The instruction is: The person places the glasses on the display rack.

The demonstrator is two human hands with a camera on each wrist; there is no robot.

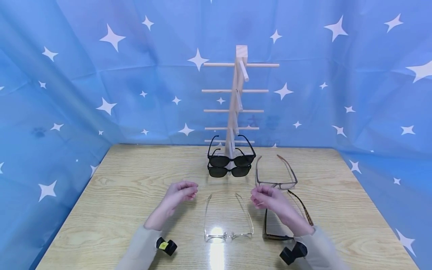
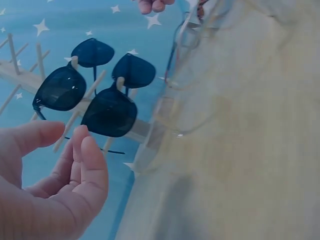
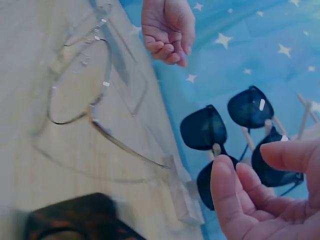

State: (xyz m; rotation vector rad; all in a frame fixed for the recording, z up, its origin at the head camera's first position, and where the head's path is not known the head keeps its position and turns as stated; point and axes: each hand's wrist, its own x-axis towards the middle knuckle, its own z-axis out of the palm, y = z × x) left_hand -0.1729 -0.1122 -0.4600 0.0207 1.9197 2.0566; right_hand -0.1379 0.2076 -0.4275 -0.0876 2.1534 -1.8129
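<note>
My left hand [image 1: 175, 197] hovers over the table left of a pair of clear-framed glasses [image 1: 225, 236], its fingers loosely bent with nothing between them. On the other side, my right hand [image 1: 275, 204] hangs relaxed and holds nothing, overlapping the tortoiseshell glasses [image 1: 306, 213] in the head view and hiding part of them. The clear glasses lie between both hands, temples unfolded toward the rack. Two pairs of dark sunglasses, an upper one [image 1: 243, 161] and a lower one [image 1: 240, 172], hang on the lowest pegs of a wooden display rack [image 1: 233, 101].
Thin-framed glasses with brown temple tips [image 1: 293, 172] lie right of the rack, behind my right hand. Several upper pegs [image 1: 263, 65] of the rack are bare. A blue star-patterned curtain [image 1: 162, 45] surrounds the wooden table [image 1: 118, 195] at the back and sides.
</note>
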